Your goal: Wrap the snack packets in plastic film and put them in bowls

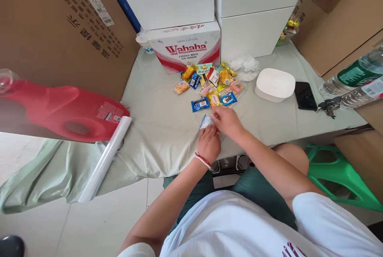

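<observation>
My left hand [208,144] and my right hand [226,121] meet over the grey-green cloth [161,125], both pinching a small light-blue snack packet [206,121]. The left hand wears a red and white bead bracelet at the wrist. Just beyond the hands lies a pile of several small wrapped snacks [209,83], with a blue packet [200,104] and another blue packet [228,99] nearest to my fingers.
A Wahaha water carton [185,48] stands behind the snacks under white boxes. A white lidded container [275,84], black phone [305,95], keys and plastic bottles [353,75] lie right. A red jug [60,109], film roll [104,159] and cardboard box [60,26] sit left; green stool [338,173] lower right.
</observation>
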Demonstrator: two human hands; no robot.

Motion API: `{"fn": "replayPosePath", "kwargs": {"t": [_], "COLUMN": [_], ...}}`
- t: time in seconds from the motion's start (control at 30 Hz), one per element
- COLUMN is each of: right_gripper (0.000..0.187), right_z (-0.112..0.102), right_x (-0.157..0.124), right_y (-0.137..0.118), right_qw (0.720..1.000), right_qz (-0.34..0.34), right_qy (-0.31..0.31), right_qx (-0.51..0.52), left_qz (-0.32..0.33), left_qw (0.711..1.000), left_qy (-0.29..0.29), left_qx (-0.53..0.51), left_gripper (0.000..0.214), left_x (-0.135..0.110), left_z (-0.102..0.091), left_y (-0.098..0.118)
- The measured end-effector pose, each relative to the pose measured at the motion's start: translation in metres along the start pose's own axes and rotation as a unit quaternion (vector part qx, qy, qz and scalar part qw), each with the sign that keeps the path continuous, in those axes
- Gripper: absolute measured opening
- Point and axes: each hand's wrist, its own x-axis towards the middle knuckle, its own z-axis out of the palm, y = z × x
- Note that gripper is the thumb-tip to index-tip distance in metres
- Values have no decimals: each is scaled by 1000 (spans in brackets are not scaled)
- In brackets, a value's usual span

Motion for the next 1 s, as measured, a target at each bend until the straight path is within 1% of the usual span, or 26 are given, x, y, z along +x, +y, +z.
{"fn": "replayPosePath", "kwargs": {"t": [0.1, 0.17, 0.2, 0.27, 0.33, 0.4, 0.47, 0.53, 0.6, 0.7, 0.77, 0.83, 0.87, 0.9, 0.97, 1.0], "right_gripper": [19, 23, 24, 25, 22, 28, 32, 27, 26, 31, 32, 31, 31, 29, 28, 29], "right_z": [20, 34, 39, 48, 54, 57, 59, 61, 62, 57, 42, 12, -9, -32, -80, -101], "right_x": [18, 18, 15, 6, -5, -13, -15, -14, -11, -6, 0, 10, 17, 26, 46, 56], "right_y": [-25, -33, -35, -33, -27, -19, -12, -7, -5, 3, 18, 46, 65, 88, 138, 164], "right_qw": [998, 997, 996, 992, 989, 987, 986, 986, 987, 986, 986, 981, 977, 966, 933, 917], "right_qz": [-15, -33, -53, -102, -138, -153, -153, -140, -120, -114, -109, -75, -47, -9, 59, 92], "right_qy": [-50, -70, -74, -71, -50, -29, -23, -16, 1, 37, 91, 170, 204, 258, 356, 387], "right_qx": [-19, -19, -18, -21, -29, -43, -65, -90, -111, -114, -84, -48, -43, -18, 5, -11], "left_qz": [16, 20, 24, 19, -8, -47, -82, -107, -135, -183, -181, -149, -132, -118, -102, -98], "left_qw": [999, 996, 994, 986, 977, 970, 968, 968, 966, 958, 955, 955, 955, 954, 951, 951], "left_qy": [1, 22, 43, 109, 175, 214, 224, 219, 215, 220, 228, 243, 252, 259, 266, 268], "left_qx": [-45, -83, -102, -124, -123, -101, -76, -63, -44, 20, 57, 79, 89, 98, 116, 122], "left_gripper": [28, 27, 28, 33, 32, 25, 18, 16, 15, 14, 14, 13, 13, 13, 13, 13], "left_x": [-11, -29, -41, -66, -89, -104, -111, -111, -106, -99, -98, -100, -101, -101, -102, -102], "left_z": [-6, -14, -18, -27, -35, -39, -35, -27, -15, -2, 3, 4, 4, 3, 3, 3], "left_y": [-10, -21, -28, -43, -61, -78, -94, -104, -108, -105, -101, -100, -100, -100, -100, -99]}}
